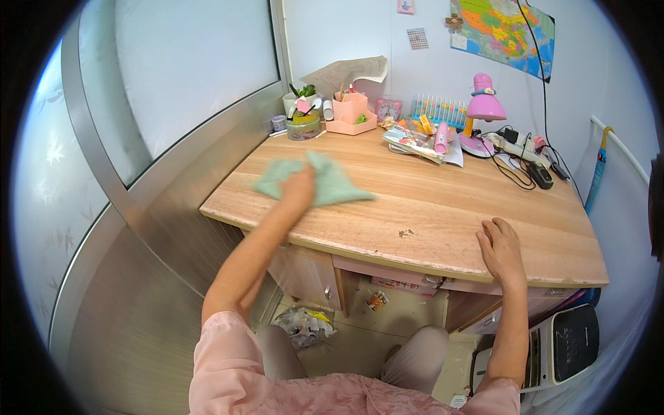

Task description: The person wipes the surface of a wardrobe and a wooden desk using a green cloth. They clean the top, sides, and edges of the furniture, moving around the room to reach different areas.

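A pale green cloth (337, 185) is spread on the left part of the wooden desk top (422, 197). My left hand (297, 190), smeared a little by motion, grips the cloth and presses it against the wood. Part of the cloth stands up beside my fingers. On the right, my right hand (503, 250) lies on the desk near its front edge, fingers apart, with nothing in it. Between my hands a dark worn patch (406, 234) marks the surface.
Along the back stand a pink organizer (351, 111), a glass jar (304, 126), a stack of papers (411, 142), a pink lamp (485, 107) and tangled cables (523, 169). A metal-framed partition (159, 173) borders the left. Below are a trash bag (304, 326) and a white appliance (566, 344).
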Tool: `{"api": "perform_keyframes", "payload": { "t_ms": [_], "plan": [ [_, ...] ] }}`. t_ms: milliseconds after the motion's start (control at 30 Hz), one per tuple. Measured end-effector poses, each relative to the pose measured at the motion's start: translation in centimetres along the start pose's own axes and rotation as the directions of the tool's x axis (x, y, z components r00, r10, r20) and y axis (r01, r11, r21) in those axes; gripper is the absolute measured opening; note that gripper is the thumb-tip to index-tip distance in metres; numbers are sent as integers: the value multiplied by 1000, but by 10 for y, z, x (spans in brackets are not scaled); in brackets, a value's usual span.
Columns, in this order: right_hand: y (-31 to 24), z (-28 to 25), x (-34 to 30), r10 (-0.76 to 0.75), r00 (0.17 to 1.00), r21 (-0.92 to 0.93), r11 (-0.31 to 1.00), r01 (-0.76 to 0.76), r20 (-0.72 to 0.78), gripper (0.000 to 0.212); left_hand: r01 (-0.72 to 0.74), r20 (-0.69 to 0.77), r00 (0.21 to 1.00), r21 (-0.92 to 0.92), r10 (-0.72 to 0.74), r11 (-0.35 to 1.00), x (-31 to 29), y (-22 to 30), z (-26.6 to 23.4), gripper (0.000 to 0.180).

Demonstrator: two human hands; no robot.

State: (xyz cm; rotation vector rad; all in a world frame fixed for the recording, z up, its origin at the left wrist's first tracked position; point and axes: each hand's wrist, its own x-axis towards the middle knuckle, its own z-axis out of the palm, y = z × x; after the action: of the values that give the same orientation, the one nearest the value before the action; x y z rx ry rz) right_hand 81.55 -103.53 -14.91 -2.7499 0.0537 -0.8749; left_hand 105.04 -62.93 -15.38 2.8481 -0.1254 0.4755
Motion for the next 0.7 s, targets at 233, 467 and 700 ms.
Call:
{"api": "perform_keyframes", "payload": {
  "t_ms": [233,467,700],
  "plan": [
    [13,-2,-4,27,999,-12,1000,-26,22,38,-753,1,636,-218,772,621,-90,154,-7,37],
    [8,0,-1,-31,1000,-11,999,31,-3,36,-355,232,928,321,290,878,27,5,-9,55],
    [5,-1,-2,-6,1000,-30,1000,6,-1,35,-270,349,912,116,216,956,5,111,10,82]
  ]
}}
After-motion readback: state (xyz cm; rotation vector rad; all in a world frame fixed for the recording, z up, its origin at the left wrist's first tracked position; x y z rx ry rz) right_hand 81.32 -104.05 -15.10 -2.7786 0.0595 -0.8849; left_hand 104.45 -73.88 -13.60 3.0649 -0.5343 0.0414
